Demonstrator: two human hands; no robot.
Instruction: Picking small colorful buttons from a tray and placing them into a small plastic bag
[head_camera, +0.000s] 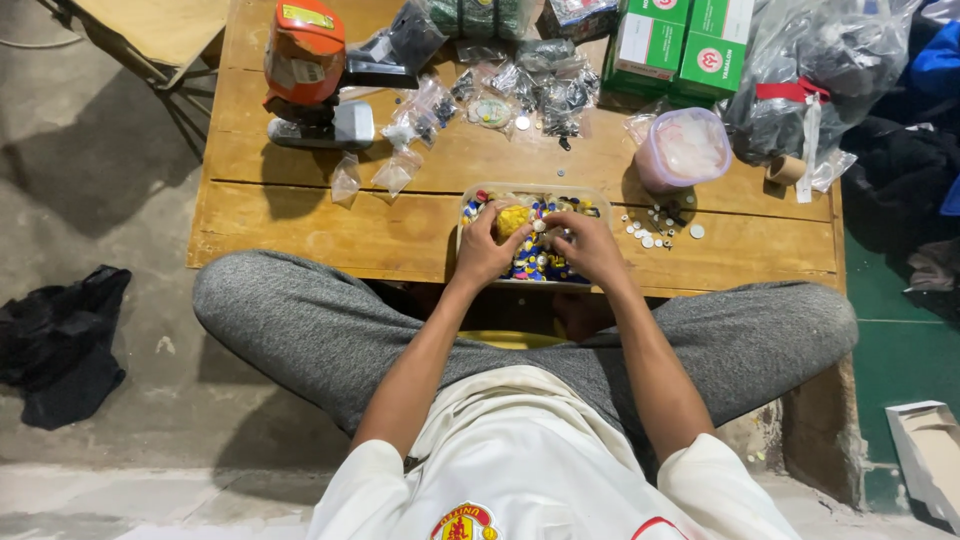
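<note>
left hand (487, 245) pinching yellow piece (513, 219), right hand (592, 245) fingers curled on small white part (540, 227), both over clear tray (470, 198) of coloured bits at table (300, 215) near edge. risk: part slips into mix; tray nudged off edge.
</note>
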